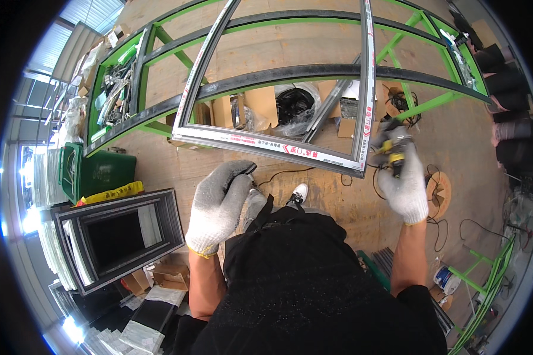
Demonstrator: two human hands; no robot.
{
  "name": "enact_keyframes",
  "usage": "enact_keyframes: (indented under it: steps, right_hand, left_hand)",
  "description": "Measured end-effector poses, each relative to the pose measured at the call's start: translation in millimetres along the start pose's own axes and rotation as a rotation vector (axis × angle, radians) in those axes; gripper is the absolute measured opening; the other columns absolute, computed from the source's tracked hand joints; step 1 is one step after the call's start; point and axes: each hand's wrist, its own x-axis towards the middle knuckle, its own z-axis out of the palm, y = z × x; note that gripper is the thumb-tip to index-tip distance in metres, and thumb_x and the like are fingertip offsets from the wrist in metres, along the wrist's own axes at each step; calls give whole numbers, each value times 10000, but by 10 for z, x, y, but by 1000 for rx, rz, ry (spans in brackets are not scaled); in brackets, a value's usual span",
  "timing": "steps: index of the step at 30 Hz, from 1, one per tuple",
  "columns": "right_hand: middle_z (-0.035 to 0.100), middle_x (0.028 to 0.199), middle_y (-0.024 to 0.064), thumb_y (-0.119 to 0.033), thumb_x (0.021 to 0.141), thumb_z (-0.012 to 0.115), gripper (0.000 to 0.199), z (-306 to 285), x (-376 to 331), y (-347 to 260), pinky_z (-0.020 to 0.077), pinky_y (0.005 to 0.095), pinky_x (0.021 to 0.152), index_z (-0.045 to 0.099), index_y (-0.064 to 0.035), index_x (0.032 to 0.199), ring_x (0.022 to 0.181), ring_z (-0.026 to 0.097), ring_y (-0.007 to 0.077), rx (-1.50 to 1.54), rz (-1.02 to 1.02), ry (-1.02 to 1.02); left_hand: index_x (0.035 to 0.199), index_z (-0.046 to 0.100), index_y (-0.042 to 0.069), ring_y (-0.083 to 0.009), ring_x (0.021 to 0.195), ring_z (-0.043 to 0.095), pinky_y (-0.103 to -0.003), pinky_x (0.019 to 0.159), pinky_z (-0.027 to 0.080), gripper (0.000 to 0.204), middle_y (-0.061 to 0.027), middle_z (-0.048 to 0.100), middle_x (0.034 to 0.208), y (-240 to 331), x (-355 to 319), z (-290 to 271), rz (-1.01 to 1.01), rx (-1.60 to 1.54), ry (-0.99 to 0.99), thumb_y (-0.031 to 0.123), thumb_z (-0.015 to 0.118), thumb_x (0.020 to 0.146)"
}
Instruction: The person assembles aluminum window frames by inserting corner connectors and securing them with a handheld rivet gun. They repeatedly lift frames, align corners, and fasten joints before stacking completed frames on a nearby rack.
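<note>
Brown floor (349, 219) spreads across the workshop, and over it stands a green bench (420, 77) with black strips on top of its rails. On this bench lies a window frame (266, 145), grey, with white and red tape along its bars. Its near bar faces the person and runs across, slightly slanting, the right end closer to the body. Both side bars point away from the person, and the far end goes out of my sight, so I cannot tell which direction is the long axis.

The right hand (410, 183), in a white glove, is wrapped around a yellow and black tool (392, 148), just beside the near right corner of the frame. The tool is blurred; I cannot tell where its nose points, nor whether it touches the frame. The left hand (219, 204), also gloved, is before the near bar, with fingers half bent toward the thumb; whether it pinches something small, I cannot tell.

Under the frame I see cardboard boxes (260, 105) and a black coil (295, 103). To the left stands a green bin (109, 171).
</note>
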Motion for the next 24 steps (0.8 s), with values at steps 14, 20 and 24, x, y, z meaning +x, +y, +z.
enact_keyframes:
  steps: [14,20,24]
  right_hand:
    - [689,1088,49,31,853,761,331,802,-431,-130,553,356,961,675,-36,1165,1019,679,195,639,226,-507]
    - [707,1101,81,48,836,704,243,538,-345,124,559,357,962,609,-52,1036,1160,703,215,678,320,-839]
    - [746,1072,64,-24,842,771,303,24,-277,381,571,353,917,707,-55,1136,997,702,194,231,415,-812]
  left_hand:
    - [1248,658,-55,-209,1000,739,-347,921,600,210,-164,763,1163,-95,75,768,-207,-619,-119,42,621,1065]
    - [1238,687,-26,-158,863,677,-312,802,581,233,-82,717,1018,-648,340,819,-136,-507,293,120,709,1058]
    - [1207,714,-21,-133,748,660,-280,667,551,237,-55,710,931,-970,361,1006,-300,-720,402,96,775,1011]
